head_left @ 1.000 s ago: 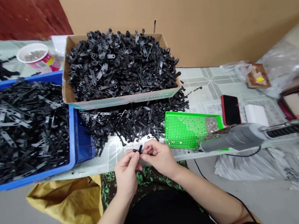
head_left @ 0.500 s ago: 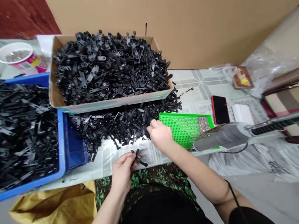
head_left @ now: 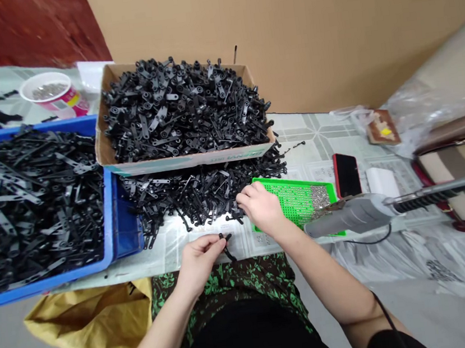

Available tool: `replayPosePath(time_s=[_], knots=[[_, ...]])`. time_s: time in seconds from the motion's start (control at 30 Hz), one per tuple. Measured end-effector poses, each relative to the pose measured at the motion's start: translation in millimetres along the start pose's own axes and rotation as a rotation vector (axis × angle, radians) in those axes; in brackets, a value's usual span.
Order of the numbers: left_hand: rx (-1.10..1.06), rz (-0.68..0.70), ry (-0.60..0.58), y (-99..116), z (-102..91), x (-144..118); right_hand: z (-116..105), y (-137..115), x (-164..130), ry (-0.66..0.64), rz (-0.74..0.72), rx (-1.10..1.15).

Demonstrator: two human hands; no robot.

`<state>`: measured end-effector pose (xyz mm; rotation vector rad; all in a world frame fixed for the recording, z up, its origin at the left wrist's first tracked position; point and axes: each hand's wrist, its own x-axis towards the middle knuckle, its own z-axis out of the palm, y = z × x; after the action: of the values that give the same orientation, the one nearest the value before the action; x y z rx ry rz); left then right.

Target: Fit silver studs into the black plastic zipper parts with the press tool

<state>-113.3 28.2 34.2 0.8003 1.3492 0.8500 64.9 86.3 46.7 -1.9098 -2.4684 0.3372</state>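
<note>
My left hand (head_left: 203, 259) pinches black plastic link pieces (head_left: 228, 252) between thumb and fingers, low over the table's front edge. My right hand (head_left: 261, 207) is at the right end of a loose pile of black plastic parts (head_left: 201, 195), its fingers curled together. Its fingertips touch the pile's edge; what they grip, if anything, is hidden. Just right of that hand lies a green perforated tray (head_left: 290, 212) with small metal pieces (head_left: 320, 198) heaped at its right end.
A cardboard box (head_left: 188, 161) heaped with black parts stands behind the pile. Left is a blue bin (head_left: 109, 223) of black strips, with a paper cup (head_left: 73, 97) of metal pieces behind. A grey tool (head_left: 348, 216) overhangs the tray; a red-edged phone (head_left: 346, 174) lies beyond.
The view has shifted a little to the left. My left hand has turned the black link pieces slightly, still pinching them. My right hand remains at the pile's edge.
</note>
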Motion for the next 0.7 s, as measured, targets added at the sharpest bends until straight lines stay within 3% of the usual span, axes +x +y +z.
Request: replayPosePath(time_s=[0.1,0.2,0.27,0.43,0.53,0.6,0.7], knots=[[0.032,0.019,-0.035,4.9,0.3,-1.7,-9.8,-0.6,-11.0,0.059,-0.192,0.321],[0.074,0.051,-0.074,10.3,0.1,-3.3,-16.3,-3.6,-18.4,-0.024,-0.401,0.663],[0.076,0.053,-0.094,13.7,-0.3,-4.2,-16.5,-5.5,-18.8,-0.052,-0.424,0.797],[-0.02,-0.005,-0.142,20.0,-3.6,-5.6,-12.0,-7.8,-17.5,-0.042,-0.432,0.965],[-0.019,-0.023,-0.195,19.9,-4.9,-6.7,-23.1,-6.2,-17.3,-0.078,-0.517,0.943],[-0.023,-0.034,-0.217,18.3,-2.9,-7.8,-40.1,-3.8,-11.5,0.073,-0.478,0.883],[-0.056,-0.046,-0.214,15.1,3.8,-9.9,-72.0,-1.0,12.2,0.554,-0.168,0.684]])
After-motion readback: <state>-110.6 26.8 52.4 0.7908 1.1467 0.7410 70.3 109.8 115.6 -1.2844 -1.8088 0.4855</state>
